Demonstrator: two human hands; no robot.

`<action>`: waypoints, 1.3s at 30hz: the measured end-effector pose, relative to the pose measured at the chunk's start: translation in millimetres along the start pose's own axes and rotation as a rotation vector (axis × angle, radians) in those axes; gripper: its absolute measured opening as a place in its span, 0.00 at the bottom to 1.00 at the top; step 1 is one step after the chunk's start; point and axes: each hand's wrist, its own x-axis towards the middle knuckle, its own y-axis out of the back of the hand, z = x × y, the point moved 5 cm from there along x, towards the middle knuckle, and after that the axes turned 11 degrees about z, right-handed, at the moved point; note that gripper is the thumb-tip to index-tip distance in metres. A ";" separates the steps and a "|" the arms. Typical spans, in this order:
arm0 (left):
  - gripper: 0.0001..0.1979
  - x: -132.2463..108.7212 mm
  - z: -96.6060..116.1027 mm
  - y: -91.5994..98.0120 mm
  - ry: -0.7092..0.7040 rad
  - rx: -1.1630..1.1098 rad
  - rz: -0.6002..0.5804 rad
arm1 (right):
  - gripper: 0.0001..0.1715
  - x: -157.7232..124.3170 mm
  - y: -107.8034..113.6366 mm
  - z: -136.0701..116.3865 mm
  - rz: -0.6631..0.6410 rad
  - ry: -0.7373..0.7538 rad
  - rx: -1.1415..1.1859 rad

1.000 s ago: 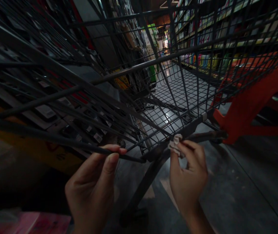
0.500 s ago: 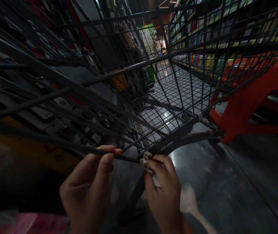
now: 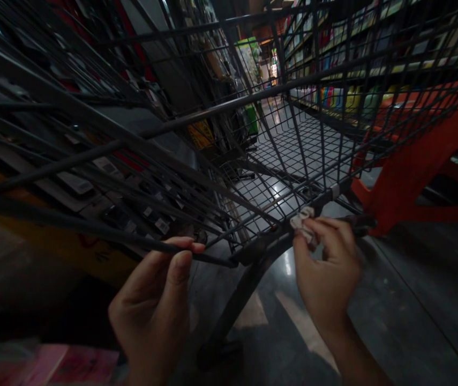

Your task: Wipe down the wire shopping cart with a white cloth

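Note:
A dark wire shopping cart (image 3: 253, 99) fills most of the head view. My left hand (image 3: 158, 300) pinches one of its lower metal bars between thumb and fingers. In my right hand (image 3: 329, 273) is a crumpled whitish cloth or tissue (image 3: 304, 224), gripped by the fingertips. That wad touches, or is right over, the dark lower frame bar (image 3: 269, 244) of the cart, to the right of my left hand. The palm side of the right hand is partly hidden.
An orange plastic stool-like piece (image 3: 393, 182) stands right of the cart. Shelves of bottles (image 3: 345, 99) line the aisle behind it. Packaged goods (image 3: 160, 198) hang at left. A pink packet (image 3: 72, 364) lies at bottom left, above the grey floor (image 3: 397, 311).
My right hand has slid right and slightly up along the cart's lower frame with the crumpled wad. My left hand keeps its pinch on the bar. The view has shifted a little.

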 end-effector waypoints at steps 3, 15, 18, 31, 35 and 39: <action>0.08 -0.8 -1.6 0.9 -0.012 0.013 0.016 | 0.11 -28.0 -4.3 -14.3 -0.080 -0.040 0.081; 0.08 -2.1 -4.6 -0.6 0.028 -0.046 0.001 | 0.16 -99.9 -9.5 -41.6 -0.268 -0.069 0.163; 0.08 -1.9 -3.3 -1.1 0.014 -0.050 -0.005 | 0.17 -108.7 -8.4 -42.1 -0.329 0.027 0.179; 0.10 -0.3 -0.6 0.7 0.012 0.004 -0.001 | 0.17 -47.9 10.7 -42.1 -0.165 -0.040 0.213; 0.11 -0.6 -3.6 1.0 0.049 0.011 -0.004 | 0.20 -63.3 -9.9 -41.8 -0.298 -0.016 0.241; 0.12 0.7 -7.6 3.0 0.064 0.026 -0.020 | 0.20 -94.7 -10.7 -36.9 -0.381 0.027 0.215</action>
